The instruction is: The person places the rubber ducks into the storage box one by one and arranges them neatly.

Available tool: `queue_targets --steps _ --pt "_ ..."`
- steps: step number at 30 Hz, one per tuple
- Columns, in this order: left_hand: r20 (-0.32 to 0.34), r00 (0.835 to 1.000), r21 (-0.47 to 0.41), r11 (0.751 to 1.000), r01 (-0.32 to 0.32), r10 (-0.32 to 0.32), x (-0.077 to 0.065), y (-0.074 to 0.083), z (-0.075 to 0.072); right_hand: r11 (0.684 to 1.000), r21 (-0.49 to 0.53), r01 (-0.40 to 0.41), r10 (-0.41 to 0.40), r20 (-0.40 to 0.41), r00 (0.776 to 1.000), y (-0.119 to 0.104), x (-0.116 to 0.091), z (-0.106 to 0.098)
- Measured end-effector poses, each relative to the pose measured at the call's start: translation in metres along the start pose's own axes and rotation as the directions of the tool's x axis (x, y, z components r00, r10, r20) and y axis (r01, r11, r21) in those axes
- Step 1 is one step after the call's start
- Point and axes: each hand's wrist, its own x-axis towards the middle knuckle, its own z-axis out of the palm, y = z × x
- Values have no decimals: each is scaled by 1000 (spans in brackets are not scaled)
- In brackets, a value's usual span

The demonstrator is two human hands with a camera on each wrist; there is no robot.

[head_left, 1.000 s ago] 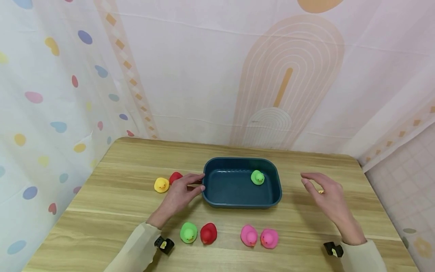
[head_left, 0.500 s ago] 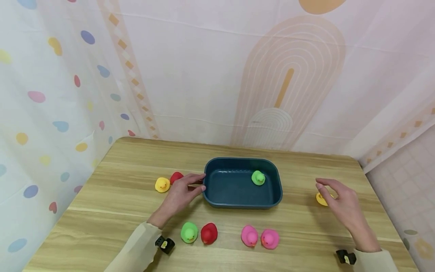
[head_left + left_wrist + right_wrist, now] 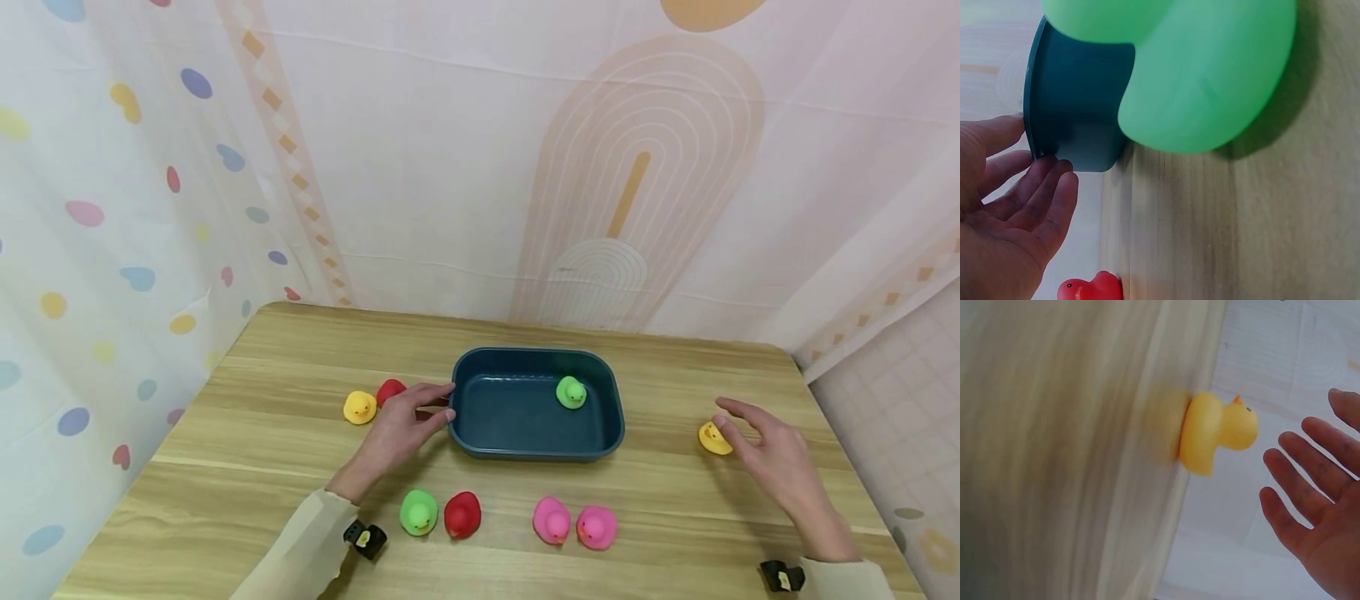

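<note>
A dark blue rectangular tub (image 3: pixel 517 457) stands on the table with a green rubber duck (image 3: pixel 572 392) inside. My left hand (image 3: pixel 401 427) touches its left end; in the left wrist view the fingertips (image 3: pixel 1065 181) lie against the outer wall and rim. Over at the right, my right hand (image 3: pixel 776 458) hovers beside a yellow rubber duck (image 3: pixel 714 439), partly covering it in the head view. The right wrist view has that duck apart from the spread fingers (image 3: pixel 1294 475), with nothing in the hand.
Left of the tub sit another yellow duck (image 3: pixel 360 407) and a red duck (image 3: pixel 391 390), partly behind my left hand. Along the front are a green duck (image 3: pixel 418 512), a red duck (image 3: pixel 462 515) and two pink ducks (image 3: pixel 552 521). A curtain (image 3: pixel 420 167) hangs behind the table.
My right hand has moved right and toward the front, from beside the tub to the yellow duck, uncovering more of it. The left hand stays at the tub.
</note>
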Motion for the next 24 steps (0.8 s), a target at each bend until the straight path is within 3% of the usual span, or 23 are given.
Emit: queue_targets --steps 9,17,24 --pt "0 1000 -2 1000 6 -6 0 0 1 1000 -15 -2 3 64 998 7 -2 -2" --pt "1 1000 3 1000 10 -10 0 0 0 999 -33 -27 29 66 997 9 -3 0" --pt "-4 1000 4 1000 3 -3 0 0 1 996 -30 -80 83 110 991 11 -1 3"
